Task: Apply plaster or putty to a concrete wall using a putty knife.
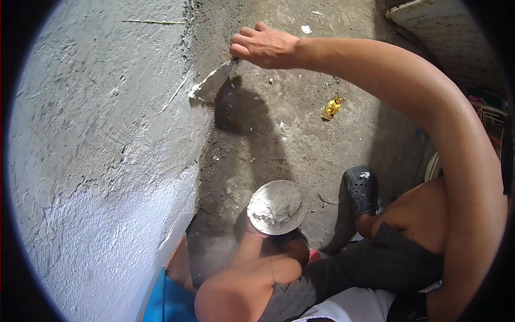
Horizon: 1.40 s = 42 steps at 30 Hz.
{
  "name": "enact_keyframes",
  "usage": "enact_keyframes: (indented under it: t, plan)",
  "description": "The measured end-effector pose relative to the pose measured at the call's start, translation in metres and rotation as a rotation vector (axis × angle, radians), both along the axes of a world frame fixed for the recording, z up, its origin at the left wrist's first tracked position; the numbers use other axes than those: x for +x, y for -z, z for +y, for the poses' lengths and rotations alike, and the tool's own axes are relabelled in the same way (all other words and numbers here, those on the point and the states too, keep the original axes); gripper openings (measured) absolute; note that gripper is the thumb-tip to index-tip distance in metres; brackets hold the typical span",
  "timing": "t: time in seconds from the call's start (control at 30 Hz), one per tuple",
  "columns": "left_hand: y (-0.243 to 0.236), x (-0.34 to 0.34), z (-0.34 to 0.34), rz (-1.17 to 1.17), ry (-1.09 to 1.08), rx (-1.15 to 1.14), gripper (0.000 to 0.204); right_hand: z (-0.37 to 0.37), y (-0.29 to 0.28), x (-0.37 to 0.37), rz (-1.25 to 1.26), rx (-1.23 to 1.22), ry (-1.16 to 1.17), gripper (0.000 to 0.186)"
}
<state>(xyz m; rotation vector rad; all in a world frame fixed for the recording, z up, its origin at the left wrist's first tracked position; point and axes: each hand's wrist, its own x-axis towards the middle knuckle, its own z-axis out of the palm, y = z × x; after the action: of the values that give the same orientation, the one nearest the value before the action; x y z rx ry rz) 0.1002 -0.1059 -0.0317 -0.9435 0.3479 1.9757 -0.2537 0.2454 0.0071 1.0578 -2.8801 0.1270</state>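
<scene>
My right hand is closed around the handle of a putty knife, reaching out at the far end of my arm. The knife's broad blade slants down to the left, its plaster-smeared edge at the foot of the wall. Whether the edge presses on the wall, I cannot tell. Close to my knees, my left hand supports a round pale plate from below, mostly hidden by it. White-grey plaster is heaped on the plate.
Rough concrete floor runs along the wall, dotted with plaster crumbs. A crumpled gold wrapper lies on it. My foot in a black clog is at the right. A blue object stands at the lower left; a pale panel is at the upper right.
</scene>
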Motion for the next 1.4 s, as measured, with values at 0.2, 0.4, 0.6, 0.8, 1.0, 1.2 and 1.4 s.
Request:
enact_keyframes:
  t: [0.2,0.4,0.6,0.8,1.0,1.2,1.4]
  plan:
    - [0.004,-0.001,-0.004,-0.026,0.011,-0.033,0.068,0.027,0.001,-0.004,0.023,0.064,0.109,0.020]
    - [0.005,0.005,-0.005,0.114,0.056,0.001,0.094,0.026,-0.004,0.020,-0.098,-0.056,0.113,0.021]
    - [-0.001,0.003,0.000,0.249,0.033,0.145,0.093,-0.017,-0.026,0.039,-0.191,-0.121,0.125,0.017]
    - [-0.007,0.003,0.008,0.203,0.027,0.168,0.095,-0.003,-0.041,0.010,-0.053,0.077,0.203,0.021]
    - [-0.001,0.006,-0.001,0.247,0.025,0.120,0.097,0.025,-0.045,0.018,0.046,0.153,0.244,0.025]
    - [-0.002,0.004,0.002,0.258,0.005,0.170,0.097,0.042,-0.059,0.042,0.339,0.165,-0.070,0.022]
    - [0.003,0.005,-0.004,0.250,0.021,0.144,0.094,0.033,-0.055,0.044,0.288,0.068,-0.126,0.016]
